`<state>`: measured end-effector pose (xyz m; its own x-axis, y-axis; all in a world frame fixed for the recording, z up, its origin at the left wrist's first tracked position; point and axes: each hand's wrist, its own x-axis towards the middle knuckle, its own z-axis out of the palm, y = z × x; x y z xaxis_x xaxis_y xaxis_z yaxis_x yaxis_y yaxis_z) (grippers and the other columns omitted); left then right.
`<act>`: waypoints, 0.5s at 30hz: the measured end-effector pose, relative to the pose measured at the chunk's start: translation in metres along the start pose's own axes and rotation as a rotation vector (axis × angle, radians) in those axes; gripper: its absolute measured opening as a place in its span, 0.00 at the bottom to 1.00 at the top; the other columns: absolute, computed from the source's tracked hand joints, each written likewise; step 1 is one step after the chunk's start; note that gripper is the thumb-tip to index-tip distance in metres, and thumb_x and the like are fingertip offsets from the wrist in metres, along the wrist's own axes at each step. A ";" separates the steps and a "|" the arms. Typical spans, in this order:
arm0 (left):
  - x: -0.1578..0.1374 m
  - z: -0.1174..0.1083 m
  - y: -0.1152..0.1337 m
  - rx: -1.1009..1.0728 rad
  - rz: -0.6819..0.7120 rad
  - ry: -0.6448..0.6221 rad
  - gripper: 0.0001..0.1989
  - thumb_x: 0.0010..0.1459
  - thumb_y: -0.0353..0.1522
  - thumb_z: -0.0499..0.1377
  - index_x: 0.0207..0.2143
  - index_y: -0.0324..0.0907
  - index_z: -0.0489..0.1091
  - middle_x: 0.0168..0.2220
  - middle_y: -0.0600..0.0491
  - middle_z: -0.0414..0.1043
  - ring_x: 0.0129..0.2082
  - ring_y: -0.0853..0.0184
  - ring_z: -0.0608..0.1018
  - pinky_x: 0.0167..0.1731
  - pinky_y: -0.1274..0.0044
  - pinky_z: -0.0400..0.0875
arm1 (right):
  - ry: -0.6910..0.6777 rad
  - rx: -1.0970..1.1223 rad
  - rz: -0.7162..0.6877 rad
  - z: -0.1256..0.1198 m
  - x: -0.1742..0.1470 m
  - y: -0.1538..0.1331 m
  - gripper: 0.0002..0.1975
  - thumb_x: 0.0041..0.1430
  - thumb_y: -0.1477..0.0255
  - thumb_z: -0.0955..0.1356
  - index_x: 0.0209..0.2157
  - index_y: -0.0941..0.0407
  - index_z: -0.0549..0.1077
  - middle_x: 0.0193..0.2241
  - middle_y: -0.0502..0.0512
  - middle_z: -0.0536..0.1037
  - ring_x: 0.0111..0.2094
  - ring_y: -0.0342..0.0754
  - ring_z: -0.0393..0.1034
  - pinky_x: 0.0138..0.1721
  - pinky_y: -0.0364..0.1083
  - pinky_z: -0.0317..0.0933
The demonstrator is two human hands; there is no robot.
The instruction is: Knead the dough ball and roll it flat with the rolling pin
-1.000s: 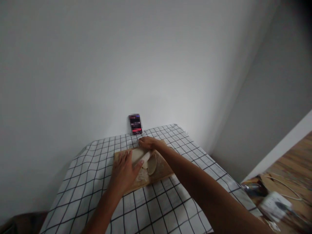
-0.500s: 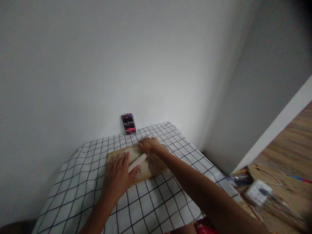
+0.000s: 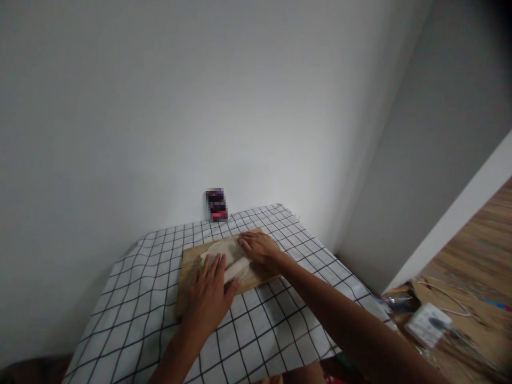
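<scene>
A flat sheet of pale dough (image 3: 227, 249) lies on a wooden board (image 3: 191, 257) set on the table. Across the dough, slanting up to the right, is a pale rolling pin (image 3: 237, 269). My left hand (image 3: 210, 290) rests on its near left end, fingers spread and stretched past it over the dough and board. On the far right end lies my right hand (image 3: 260, 248), palm down, its outstretched fingers pointing left over the dough. Both hands cover the ends of the pin.
A black-and-white checked cloth (image 3: 136, 290) covers the table. A dark, pixelated upright object (image 3: 216, 205) leans against the white wall (image 3: 160, 133). On the lower right, beyond the table edge, are a white power strip (image 3: 428, 324) with a plugged-in cord and a wooden floor (image 3: 476, 250).
Both hands and the rolling pin have moved slightly toward me over the dough, showing more dough behind the pin. The whole view has shifted a little.
</scene>
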<state>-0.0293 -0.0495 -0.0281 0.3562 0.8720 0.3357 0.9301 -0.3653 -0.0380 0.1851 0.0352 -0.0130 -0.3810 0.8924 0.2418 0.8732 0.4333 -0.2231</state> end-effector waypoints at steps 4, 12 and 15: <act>0.009 0.000 -0.006 0.010 -0.037 0.013 0.34 0.68 0.48 0.50 0.68 0.38 0.65 0.69 0.43 0.65 0.71 0.47 0.64 0.66 0.55 0.66 | -0.091 -0.028 0.064 -0.001 0.037 -0.002 0.27 0.77 0.59 0.52 0.53 0.53 0.78 0.54 0.61 0.80 0.53 0.56 0.76 0.55 0.54 0.66; 0.032 -0.017 -0.016 0.034 -0.112 0.013 0.33 0.67 0.48 0.53 0.66 0.37 0.65 0.67 0.40 0.68 0.68 0.46 0.68 0.63 0.54 0.67 | -0.195 0.048 0.120 0.008 0.107 -0.008 0.34 0.77 0.59 0.49 0.48 0.60 0.81 0.50 0.69 0.82 0.52 0.58 0.78 0.50 0.51 0.69; 0.040 -0.023 -0.028 -0.014 -0.148 0.000 0.31 0.68 0.49 0.52 0.64 0.38 0.66 0.62 0.40 0.72 0.62 0.50 0.73 0.58 0.60 0.71 | -0.170 0.044 0.108 0.014 0.123 -0.011 0.30 0.77 0.61 0.51 0.52 0.60 0.79 0.50 0.68 0.82 0.52 0.59 0.78 0.51 0.53 0.70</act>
<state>-0.0428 -0.0121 0.0083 0.2149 0.9167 0.3369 0.9712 -0.2369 0.0252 0.1242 0.1422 0.0058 -0.3350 0.9408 0.0525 0.8990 0.3358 -0.2811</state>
